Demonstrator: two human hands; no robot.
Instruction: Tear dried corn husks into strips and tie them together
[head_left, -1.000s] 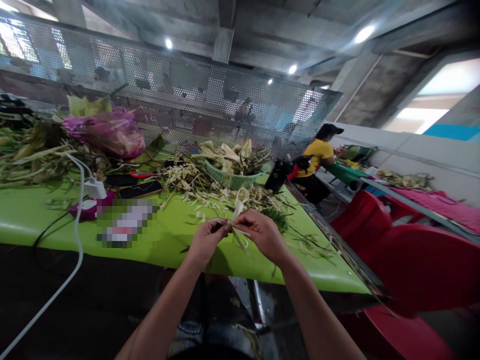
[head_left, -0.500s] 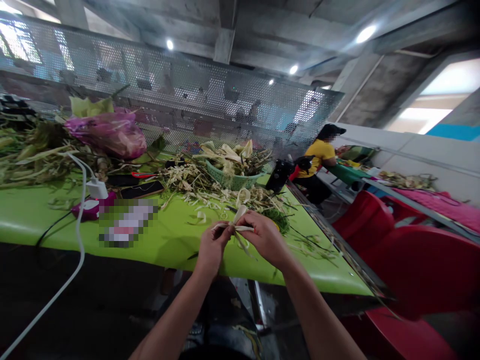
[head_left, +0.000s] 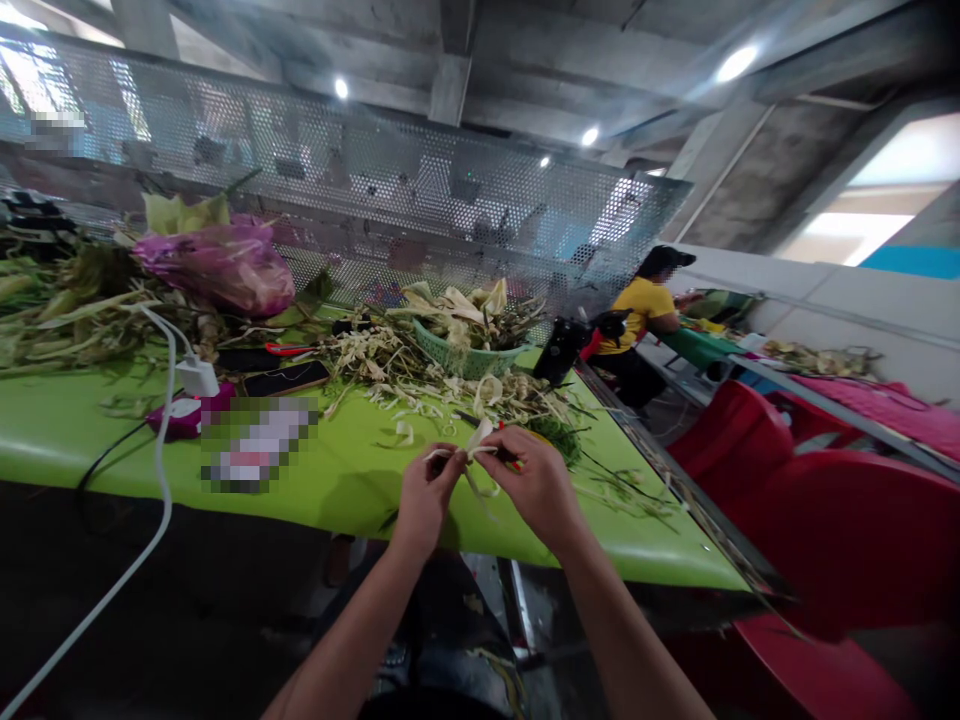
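Over the near part of the green table point(head_left: 352, 465), my left hand point(head_left: 429, 492) is closed, thumb and fingers pinching a knot of pale husk strips point(head_left: 480, 433). My right hand point(head_left: 534, 485) sits beside it, thumb and forefinger pinching another part of the same strips. A broad pale end stands up between the hands, and thin ends dangle below. Something small and red shows at the right fingers; I cannot make it out. Past the hands lie loose pale shavings point(head_left: 405, 432) and a clump of green strands point(head_left: 556, 437).
A green basket point(head_left: 469, 360) holds dried husks amid scattered scraps. A black bottle-like object point(head_left: 559, 350) stands right of it. At left are a pink plastic bag point(head_left: 225, 265), a phone point(head_left: 289, 378) and a white cable point(head_left: 161, 480). Red chairs point(head_left: 832, 530) and a person in yellow point(head_left: 637, 310) are at right.
My right fingers have shifted their pinch slightly on the strips. The upright end now leans and looks smaller, and the hanging ends have moved. My left hand stays nearly in place.
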